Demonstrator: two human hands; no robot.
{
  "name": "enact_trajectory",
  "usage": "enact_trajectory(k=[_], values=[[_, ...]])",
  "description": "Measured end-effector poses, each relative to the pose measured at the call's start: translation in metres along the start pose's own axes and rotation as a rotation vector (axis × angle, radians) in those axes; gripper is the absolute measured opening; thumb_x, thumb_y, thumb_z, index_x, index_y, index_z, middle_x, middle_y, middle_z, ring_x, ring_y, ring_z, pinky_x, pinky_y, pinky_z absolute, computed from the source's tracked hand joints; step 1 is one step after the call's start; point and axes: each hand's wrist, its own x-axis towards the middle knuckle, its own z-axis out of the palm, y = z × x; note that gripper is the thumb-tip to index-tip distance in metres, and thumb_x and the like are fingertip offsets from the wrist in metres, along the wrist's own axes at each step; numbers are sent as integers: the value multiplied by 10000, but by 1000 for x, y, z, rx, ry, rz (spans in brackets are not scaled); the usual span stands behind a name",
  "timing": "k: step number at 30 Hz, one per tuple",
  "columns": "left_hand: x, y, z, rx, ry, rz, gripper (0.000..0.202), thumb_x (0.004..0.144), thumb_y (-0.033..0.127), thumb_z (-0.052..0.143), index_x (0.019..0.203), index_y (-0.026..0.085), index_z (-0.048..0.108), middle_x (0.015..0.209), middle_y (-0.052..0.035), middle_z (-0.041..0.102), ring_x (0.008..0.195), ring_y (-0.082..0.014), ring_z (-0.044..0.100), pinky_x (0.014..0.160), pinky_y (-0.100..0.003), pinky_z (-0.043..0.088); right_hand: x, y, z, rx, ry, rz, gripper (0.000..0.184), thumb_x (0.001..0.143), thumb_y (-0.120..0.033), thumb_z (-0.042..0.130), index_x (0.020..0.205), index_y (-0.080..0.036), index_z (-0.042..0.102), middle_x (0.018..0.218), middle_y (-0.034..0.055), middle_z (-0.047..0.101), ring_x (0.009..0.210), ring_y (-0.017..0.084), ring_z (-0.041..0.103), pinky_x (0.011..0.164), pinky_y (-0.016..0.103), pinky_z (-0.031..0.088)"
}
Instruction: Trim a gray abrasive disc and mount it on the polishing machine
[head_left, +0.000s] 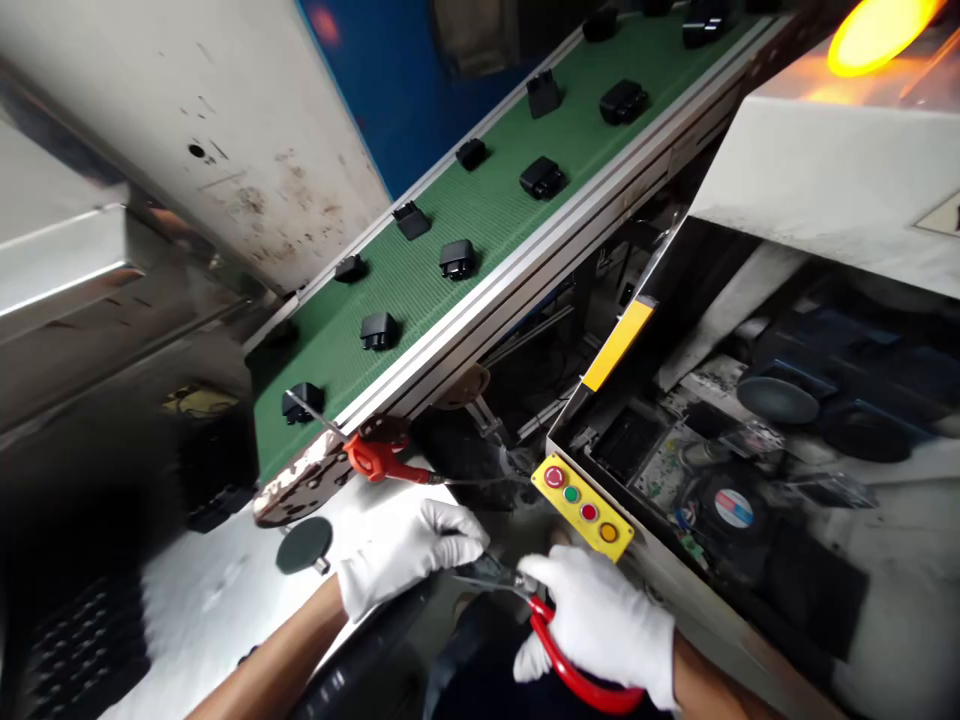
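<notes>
My right hand (600, 620), in a white glove, is wrapped round the red handles of a pair of scissors (570, 675). The blades point left, toward my left hand (420, 550), also white-gloved. Thumb and fingers of the left hand are pinched together on a small dark piece (489, 568) beside the blades; its kind is hard to make out. Whether the blades touch that piece I cannot tell. Left of this hand, a round dark disc (304, 545) with a small tab lies on the metal table (195, 600).
A green conveyor belt (495, 215) carries several black plastic parts (457, 259). An orange air gun (375, 458) hangs at its near end. A yellow button panel (583, 507) is fixed to the machine frame on the right. Black trays (82, 640) stand at lower left.
</notes>
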Motion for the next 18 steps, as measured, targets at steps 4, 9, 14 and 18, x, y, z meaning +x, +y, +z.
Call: enact_trajectory(k=[4, 9, 14, 18], values=[[-4, 20, -14, 261, -42, 181, 272, 798, 492, 705, 928, 259, 758, 881, -1, 722, 809, -177, 642, 700, -247, 439, 1, -4, -2, -46, -35, -12, 656, 518, -845, 677, 782, -249, 602, 759, -21, 629, 648, 171, 554, 566, 285, 317], [5, 38, -19, 590, -195, 471, 110, 852, 318, 675, 845, 236, 749, 769, -4, 697, 755, -171, 618, 660, -265, 397, -3, -13, 1, -38, -60, -76, 592, 564, -755, 728, 867, -258, 619, 807, 3, 632, 716, 217, 592, 629, 308, 393], [6, 30, -20, 433, -230, 406, 61, 802, 275, 717, 838, 236, 746, 743, 18, 706, 691, -135, 626, 614, -216, 419, -3, -28, 8, -157, 29, -158, 405, 787, -442, 635, 1123, -219, 603, 1010, 115, 635, 946, 318, 588, 840, 446, 435], [-5, 24, -26, 298, -198, 308, 95, 801, 276, 704, 777, 192, 740, 663, 21, 667, 633, -123, 611, 571, -202, 409, 0, -35, 15, 57, -18, -47, 469, 634, -607, 765, 837, -214, 609, 772, -7, 624, 704, 191, 551, 642, 296, 407]])
